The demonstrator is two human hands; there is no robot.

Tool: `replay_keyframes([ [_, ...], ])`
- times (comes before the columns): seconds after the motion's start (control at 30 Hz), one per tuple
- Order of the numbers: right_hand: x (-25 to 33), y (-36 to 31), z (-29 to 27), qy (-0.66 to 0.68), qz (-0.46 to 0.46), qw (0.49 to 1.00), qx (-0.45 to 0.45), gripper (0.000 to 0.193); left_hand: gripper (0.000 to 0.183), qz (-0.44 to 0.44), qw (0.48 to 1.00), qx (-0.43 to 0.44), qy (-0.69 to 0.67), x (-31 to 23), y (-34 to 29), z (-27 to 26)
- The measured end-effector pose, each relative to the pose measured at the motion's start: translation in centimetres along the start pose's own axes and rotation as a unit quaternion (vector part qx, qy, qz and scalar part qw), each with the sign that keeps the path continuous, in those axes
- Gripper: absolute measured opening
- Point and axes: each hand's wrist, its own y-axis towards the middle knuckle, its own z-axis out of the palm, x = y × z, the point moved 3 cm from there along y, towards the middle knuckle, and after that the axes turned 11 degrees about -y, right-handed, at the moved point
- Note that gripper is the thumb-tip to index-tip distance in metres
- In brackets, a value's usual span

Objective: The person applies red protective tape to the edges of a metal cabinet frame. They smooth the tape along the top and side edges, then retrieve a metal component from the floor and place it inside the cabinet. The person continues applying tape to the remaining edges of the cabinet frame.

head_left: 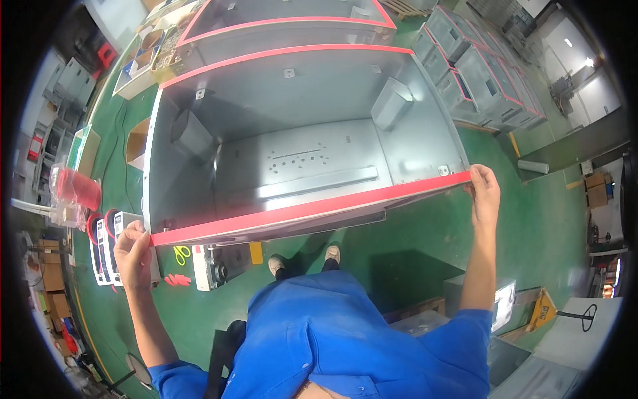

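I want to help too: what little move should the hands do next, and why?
Perhaps the left hand and right hand should press the red strip down: they touch its two ends, along the near edge of the metal box. I can't tell whether it's stuck.

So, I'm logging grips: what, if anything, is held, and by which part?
The near red strip on the open metal box: left hand at its left end, right hand at its right. They may grip the box too.
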Motion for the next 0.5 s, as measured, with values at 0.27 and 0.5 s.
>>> replay_keyframes([
  [0.27,5.5,-4.0,2.2,-0.280,-0.402,0.868,-0.087,0.026,0.011,0.002,0.999,0.023,-0.027,0.3,0.2,-0.3],
  [0.5,6.7,-7.3,6.3,-0.375,-0.525,0.764,0.025,0.040,0.010,0.004,1.000,0.016,-0.025,0.0,-0.1,0.3],
])
